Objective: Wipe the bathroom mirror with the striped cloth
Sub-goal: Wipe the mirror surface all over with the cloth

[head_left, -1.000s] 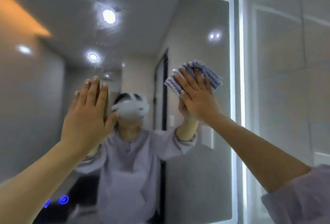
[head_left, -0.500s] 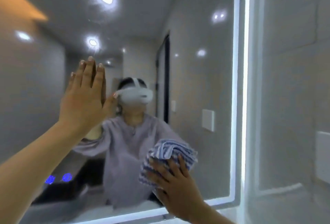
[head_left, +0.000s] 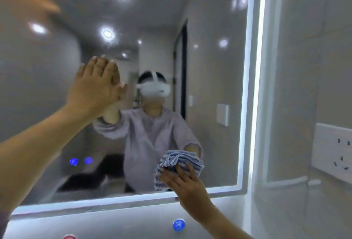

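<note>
Two hands are on the glass; the right hand (head_left: 187,186) makes the working grip, palm and spread fingers pressing the striped cloth (head_left: 178,164) flat against the mirror (head_left: 209,67), pinning it there more than clenching it; the cloth sits low on the right part of the glass, just above the lit bottom edge and near the lit right edge; it is bunched into several folds, blue and white stripes showing at the layered top; I judge it soft, light and limp, so it will slide under a flat palm and creep loose if held by one corner; the best hold looks to be the middle of the wad, fingers fanned over it; the glass is hard, smooth and probably slippery, and breakable, so steady pressure suits it better than force; the left hand (head_left: 95,88) is open, fingers together, flat on the mirror at mid-height to the left, holding nothing; low on the glass at the left glow two small blue touch icons (head_left: 81,161), too blurred to read; a wall socket (head_left: 332,150) on the right shows no legible writing; on the bench a blue cap (head_left: 179,225) bears marks I cannot read
</note>
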`<state>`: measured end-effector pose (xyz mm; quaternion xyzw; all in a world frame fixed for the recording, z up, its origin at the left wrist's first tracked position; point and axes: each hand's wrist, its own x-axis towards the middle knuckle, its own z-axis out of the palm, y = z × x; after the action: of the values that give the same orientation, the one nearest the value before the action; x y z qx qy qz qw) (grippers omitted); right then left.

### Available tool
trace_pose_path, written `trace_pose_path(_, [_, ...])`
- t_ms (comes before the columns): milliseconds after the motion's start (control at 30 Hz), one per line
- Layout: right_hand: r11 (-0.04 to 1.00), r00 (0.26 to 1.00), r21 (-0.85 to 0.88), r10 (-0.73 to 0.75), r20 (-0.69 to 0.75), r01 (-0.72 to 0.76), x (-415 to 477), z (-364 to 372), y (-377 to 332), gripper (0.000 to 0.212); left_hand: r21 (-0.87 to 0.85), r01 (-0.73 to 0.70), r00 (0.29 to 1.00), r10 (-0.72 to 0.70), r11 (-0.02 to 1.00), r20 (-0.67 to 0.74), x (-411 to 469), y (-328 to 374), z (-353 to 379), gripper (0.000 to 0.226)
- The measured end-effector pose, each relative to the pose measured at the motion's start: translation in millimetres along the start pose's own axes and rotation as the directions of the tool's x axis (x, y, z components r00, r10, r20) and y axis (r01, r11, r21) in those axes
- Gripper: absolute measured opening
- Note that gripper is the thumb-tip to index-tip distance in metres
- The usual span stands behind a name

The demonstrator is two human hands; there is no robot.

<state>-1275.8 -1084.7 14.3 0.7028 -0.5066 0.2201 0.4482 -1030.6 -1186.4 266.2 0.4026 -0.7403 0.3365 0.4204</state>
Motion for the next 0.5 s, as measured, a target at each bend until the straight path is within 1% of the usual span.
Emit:
trace_pose_path(67, [0.994,0.998,0.085,0.069,-0.012,-0.068,4,-13,-3,0.076,-0.028,0.007,1.000,-0.007,1.000,-0.003,-16,4,-9,0.069])
trace_pose_path(100, [0.977,0.992,0.179,0.124,-0.015,-0.119,7,-19,-5,0.078,-0.059,-0.004,1.000,0.003,0.998,-0.028,-27,8,-14,0.065])
trace_pose_path(133, [0.942,0.980,0.283,0.195,-0.023,-0.181,9,-28,-7,0.073,-0.109,-0.030,0.998,0.024,0.994,-0.057,-39,13,-19,0.059])
trace_pose_path(167, [0.882,0.957,0.393,0.290,-0.019,-0.260,10,-33,-9,0.063,-0.160,-0.072,0.994,0.058,0.985,-0.092,-53,19,-24,0.054])
trace_pose_path(200, [0.800,0.917,0.492,0.398,-0.007,-0.344,14,-42,-12,0.052,-0.214,-0.115,0.990,0.094,0.970,-0.107,-67,25,-27,0.048])
trace_pose_path(233, [0.677,0.865,0.603,0.500,0.043,-0.422,19,-53,-15,0.044,-0.261,-0.153,0.986,0.129,0.953,-0.106,-80,30,-30,0.044])
trace_pose_path(267, [0.496,0.803,0.713,0.574,0.160,-0.496,24,-65,-19,0.039,-0.307,-0.166,0.986,0.153,0.937,-0.066,-94,34,-30,0.042])
trace_pose_path(300, [0.298,0.735,0.770,0.606,0.304,-0.564,29,-79,-22,0.037,-0.348,-0.152,0.986,0.167,0.925,0.013,-107,39,-33,0.042])
trace_pose_path(333, [0.149,0.662,0.769,0.623,0.416,-0.622,32,-93,-25,0.034,-0.400,-0.100,0.980,0.160,0.911,0.119,-120,44,-34,0.046])
trace_pose_path(367, [0.043,0.599,0.750,0.633,0.490,-0.660,33,-106,-28,0.030,-0.448,-0.018,0.965,0.133,0.894,0.226,-134,48,-34,0.051])
trace_pose_path(400, [-0.065,0.550,0.742,0.628,0.551,-0.668,32,-118,-31,0.029,-0.487,0.080,0.935,0.103,0.870,0.339,-149,52,-36,0.055])
trace_pose_path(433, [-0.183,0.521,0.739,0.601,0.606,-0.648,30,-129,-37,0.028,-0.521,0.173,0.900,0.080,0.836,0.428,-165,56,-38,0.058])
trace_pose_path(467, [-0.293,0.512,0.733,0.559,0.652,-0.614,27,-140,-43,0.027,-0.558,0.260,0.865,0.066,0.788,0.497,-182,61,-38,0.060])
trace_pose_path(500, [-0.390,0.500,0.712,0.519,0.693,-0.583,22,-147,-50,0.024,-0.595,0.354,0.834,0.044,0.721,0.550,-197,66,-41,0.056])
